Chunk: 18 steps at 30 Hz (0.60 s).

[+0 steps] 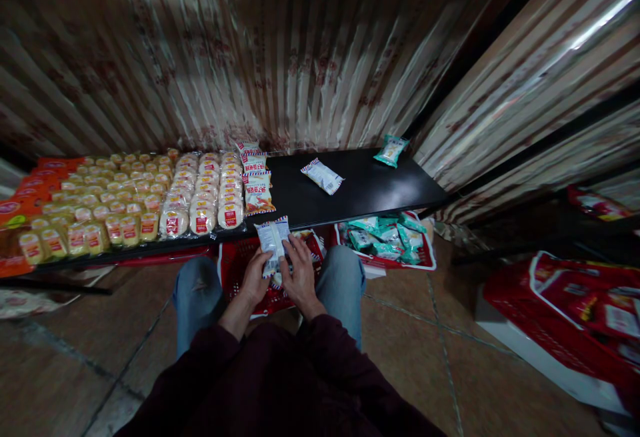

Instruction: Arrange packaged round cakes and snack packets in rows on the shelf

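Note:
Between my two hands is a white snack packet point(274, 240) with blue print, its seamed back facing up, just off the shelf's front edge. My left hand point(255, 278) grips its lower left side. My right hand point(299, 269) is closed on its right side, fingers over the wrapper. Below them, between my knees, sits a red plastic basket point(231, 273) with more packets partly hidden by my hands. On the black shelf point(295, 207) nearby, a short column of white and red snack packets point(257, 191) stands face-up. Another white packet point(324, 177) lies alone farther right.
Left on the shelf are rows of round wrapped cakes point(203, 213), yellow wrapped cakes point(115, 197) and orange bags point(45, 183). A green packet point(391, 151) lies at the right end. A basket of green packets point(385, 237) sits below; another red basket point(530, 317) stands right.

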Available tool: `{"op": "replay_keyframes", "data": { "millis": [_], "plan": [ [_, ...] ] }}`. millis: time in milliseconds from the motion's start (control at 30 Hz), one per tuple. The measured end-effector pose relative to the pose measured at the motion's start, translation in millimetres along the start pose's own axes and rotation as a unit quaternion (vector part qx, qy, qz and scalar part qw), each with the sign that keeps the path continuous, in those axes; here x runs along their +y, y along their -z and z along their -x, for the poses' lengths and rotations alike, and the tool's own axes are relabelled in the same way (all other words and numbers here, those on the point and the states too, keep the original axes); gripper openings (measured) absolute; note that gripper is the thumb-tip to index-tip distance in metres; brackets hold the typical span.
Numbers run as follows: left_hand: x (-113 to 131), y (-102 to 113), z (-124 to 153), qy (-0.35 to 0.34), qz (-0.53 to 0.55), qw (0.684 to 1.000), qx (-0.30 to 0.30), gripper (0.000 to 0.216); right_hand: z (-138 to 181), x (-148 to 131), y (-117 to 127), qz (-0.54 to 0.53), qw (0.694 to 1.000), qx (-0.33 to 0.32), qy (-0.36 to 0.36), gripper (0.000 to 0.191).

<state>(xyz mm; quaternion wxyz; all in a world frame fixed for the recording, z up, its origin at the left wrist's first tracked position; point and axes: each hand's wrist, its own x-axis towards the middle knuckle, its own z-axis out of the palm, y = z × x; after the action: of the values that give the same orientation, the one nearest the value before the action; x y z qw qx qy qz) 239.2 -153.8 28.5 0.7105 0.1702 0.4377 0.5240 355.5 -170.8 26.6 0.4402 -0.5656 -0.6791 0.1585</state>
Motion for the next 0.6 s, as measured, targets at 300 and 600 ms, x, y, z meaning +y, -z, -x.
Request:
{"op": "replay_keyframes", "data": {
  "millis": [300, 600],
  "plan": [
    [2.0, -8.8, 1.1, -0.031, 0.024, 0.998, -0.049, 0.04, 2.2, 2.2, -1.7, -0.002, 1.0, -0.015, -0.023, 0.048],
    [2.5, -8.6, 1.6, -0.023, 0.041, 0.999, -0.018, 0.035, 3.3, -2.2, 2.3, -0.049, 0.996, -0.034, -0.064, 0.064]
  ]
}}
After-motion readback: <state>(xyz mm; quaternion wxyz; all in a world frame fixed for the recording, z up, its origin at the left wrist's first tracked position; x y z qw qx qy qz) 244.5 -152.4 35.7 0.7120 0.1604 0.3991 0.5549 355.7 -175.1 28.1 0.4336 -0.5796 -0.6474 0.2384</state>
